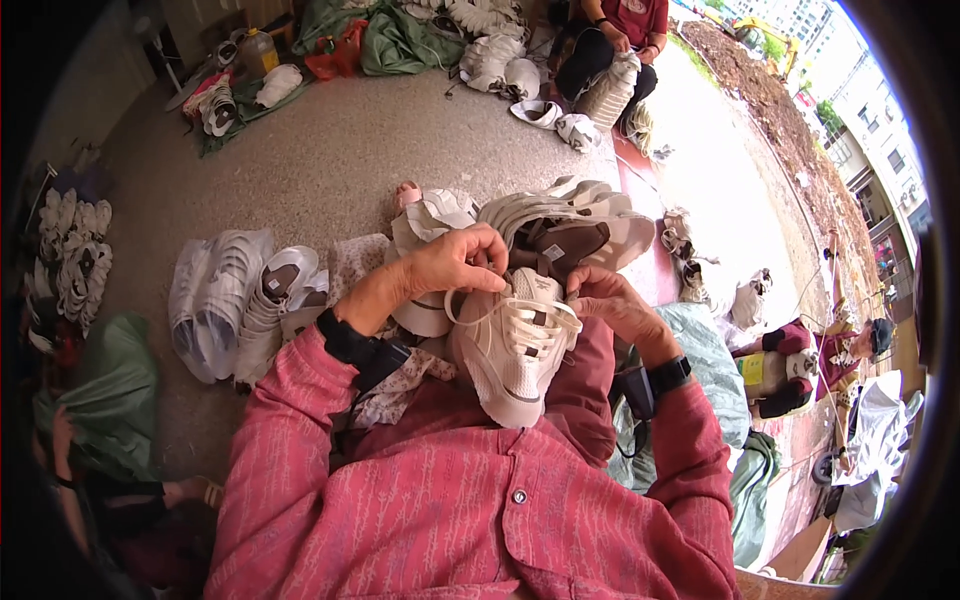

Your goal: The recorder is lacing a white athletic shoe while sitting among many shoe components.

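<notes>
A white and cream sneaker (517,370) rests on my lap with its toe toward me. Its pale shoelace (541,329) runs loosely across the tongue (535,287). My left hand (462,263) is closed in a pinch on the lace at the shoe's upper left, where a loop hangs below the fingers. On the other side, my right hand (607,302) pinches the lace by the top eyelets; its fingertips are partly hidden. Just beyond the hands lies a stack of nested shoe uppers (575,215), with a brown-lined opening facing me.
To the left stand more white shoes (290,285), some in clear plastic (215,300). A green sack (715,350) lies by my right arm. At the far side a seated person (620,45) handles a stack of shoes (610,92). Another person (850,350) sits at right.
</notes>
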A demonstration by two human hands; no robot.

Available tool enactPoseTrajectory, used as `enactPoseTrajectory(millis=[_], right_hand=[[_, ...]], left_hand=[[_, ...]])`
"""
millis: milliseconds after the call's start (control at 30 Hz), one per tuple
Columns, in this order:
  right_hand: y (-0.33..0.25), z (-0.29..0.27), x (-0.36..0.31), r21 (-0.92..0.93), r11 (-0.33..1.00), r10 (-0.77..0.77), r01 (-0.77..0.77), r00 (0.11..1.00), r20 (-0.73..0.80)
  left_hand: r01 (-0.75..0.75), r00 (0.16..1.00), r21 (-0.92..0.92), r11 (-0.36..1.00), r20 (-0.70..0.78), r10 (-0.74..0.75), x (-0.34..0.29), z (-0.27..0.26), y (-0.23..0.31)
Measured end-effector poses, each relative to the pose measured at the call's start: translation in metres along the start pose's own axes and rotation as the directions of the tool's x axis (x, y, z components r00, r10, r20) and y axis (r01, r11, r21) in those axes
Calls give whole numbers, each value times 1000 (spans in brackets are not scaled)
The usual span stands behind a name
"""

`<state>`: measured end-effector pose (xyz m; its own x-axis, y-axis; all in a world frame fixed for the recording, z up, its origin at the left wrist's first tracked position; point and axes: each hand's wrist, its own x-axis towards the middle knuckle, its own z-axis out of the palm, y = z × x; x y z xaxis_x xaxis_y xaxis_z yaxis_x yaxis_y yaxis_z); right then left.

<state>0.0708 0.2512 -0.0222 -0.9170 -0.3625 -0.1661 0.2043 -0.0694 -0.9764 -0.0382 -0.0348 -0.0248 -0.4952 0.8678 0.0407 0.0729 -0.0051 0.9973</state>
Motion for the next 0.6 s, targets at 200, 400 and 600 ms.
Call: enactPoseTrajectory(millis=[200,400,600], right_hand=[[5,-7,1,-26,999,-43,44,999,24],[-6,-6,3,-12,1000,-3,4,998,61],[-68,34,18,-732,640,-325,235,946,20]], left_hand=[[106,985,-128,986,152,-86,2,-8,7],[68,985,-139,988,165,-44,1,-7,-1],[79,989,-224,971,138,-48,-2,-5,-10]])
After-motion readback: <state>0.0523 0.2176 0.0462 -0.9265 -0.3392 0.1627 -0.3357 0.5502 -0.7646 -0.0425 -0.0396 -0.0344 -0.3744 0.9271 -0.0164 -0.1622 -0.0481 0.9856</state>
